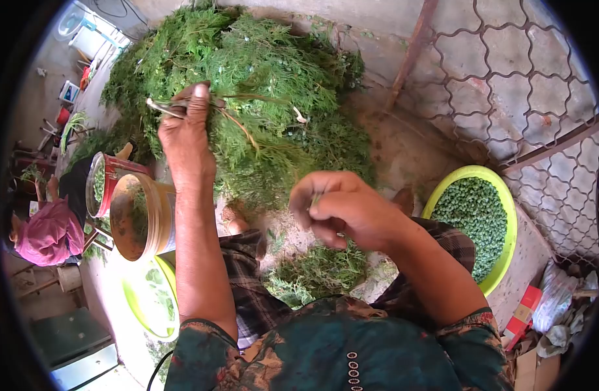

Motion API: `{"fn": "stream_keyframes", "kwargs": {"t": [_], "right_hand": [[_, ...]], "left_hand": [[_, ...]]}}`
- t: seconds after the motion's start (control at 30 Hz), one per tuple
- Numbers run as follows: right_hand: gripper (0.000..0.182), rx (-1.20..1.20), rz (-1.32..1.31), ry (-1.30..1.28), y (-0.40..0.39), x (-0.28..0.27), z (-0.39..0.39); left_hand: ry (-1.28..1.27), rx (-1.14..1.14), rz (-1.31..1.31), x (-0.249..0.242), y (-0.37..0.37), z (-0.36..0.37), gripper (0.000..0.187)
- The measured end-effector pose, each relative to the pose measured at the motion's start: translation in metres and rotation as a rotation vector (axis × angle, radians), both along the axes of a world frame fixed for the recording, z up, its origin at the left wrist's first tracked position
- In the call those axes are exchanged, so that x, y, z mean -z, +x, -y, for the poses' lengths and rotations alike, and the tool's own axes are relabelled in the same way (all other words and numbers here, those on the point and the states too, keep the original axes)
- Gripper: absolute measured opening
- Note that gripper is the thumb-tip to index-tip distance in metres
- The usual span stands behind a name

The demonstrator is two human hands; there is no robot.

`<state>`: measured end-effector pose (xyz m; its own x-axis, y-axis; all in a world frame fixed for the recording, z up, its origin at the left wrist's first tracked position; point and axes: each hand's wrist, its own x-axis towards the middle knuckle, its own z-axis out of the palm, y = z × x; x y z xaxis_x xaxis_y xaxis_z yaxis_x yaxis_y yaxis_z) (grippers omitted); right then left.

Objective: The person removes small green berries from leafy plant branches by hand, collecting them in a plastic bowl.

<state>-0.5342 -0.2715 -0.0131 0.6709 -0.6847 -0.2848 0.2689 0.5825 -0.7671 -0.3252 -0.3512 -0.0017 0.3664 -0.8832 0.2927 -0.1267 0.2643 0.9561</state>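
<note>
My left hand (190, 124) is closed around the cut stem of an evergreen branch (244, 128), and its feathery green foliage hangs to the right. Lower and to the right, my right hand (351, 207) has its fingers curled with the thumb pressed in. A bit of green shows at its fingertips, too small to name. Behind both hands rises a large heap of evergreen branches (267, 58). Loose green sprigs (319, 270) lie on the ground between my knees.
A yellow-green basin (510, 225) of small green cones or berries stands at right, below a wire mesh panel (501, 78). On the left are an open bucket (159, 215), a red bucket (104, 166) and a bright green basin (172, 274). Another person (48, 231) sits farther left.
</note>
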Motion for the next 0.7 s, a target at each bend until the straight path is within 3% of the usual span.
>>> {"fn": "stream_keyframes", "kwargs": {"t": [0.07,0.2,0.23,0.27,0.33,0.47,0.7], "right_hand": [[0.018,0.156,0.061,-0.035,-0.005,0.000,0.005],[0.021,0.250,0.190,-0.029,-0.015,-0.015,0.020],[0.021,0.256,0.191,-0.029,-0.011,-0.013,0.020],[0.021,0.341,0.034,-0.213,-0.006,-0.010,0.021],[0.021,0.453,-0.143,-0.443,0.004,0.003,0.023],[0.023,0.283,-0.212,-0.431,0.013,-0.004,0.022],[0.022,0.386,-0.128,-0.411,0.027,-0.004,0.025]], "left_hand": [[0.095,0.100,0.115,-0.007,-0.006,-0.006,0.030],[0.063,0.288,-0.005,0.001,-0.020,-0.012,0.029],[0.096,0.348,-0.033,0.000,-0.022,-0.015,0.029],[0.129,0.406,-0.062,-0.001,-0.024,-0.018,0.028],[0.105,0.406,-0.094,0.000,-0.032,-0.021,0.028],[0.100,0.418,-0.147,0.001,-0.035,-0.027,0.025],[0.066,0.364,-0.169,0.001,-0.037,-0.029,0.020]]}}
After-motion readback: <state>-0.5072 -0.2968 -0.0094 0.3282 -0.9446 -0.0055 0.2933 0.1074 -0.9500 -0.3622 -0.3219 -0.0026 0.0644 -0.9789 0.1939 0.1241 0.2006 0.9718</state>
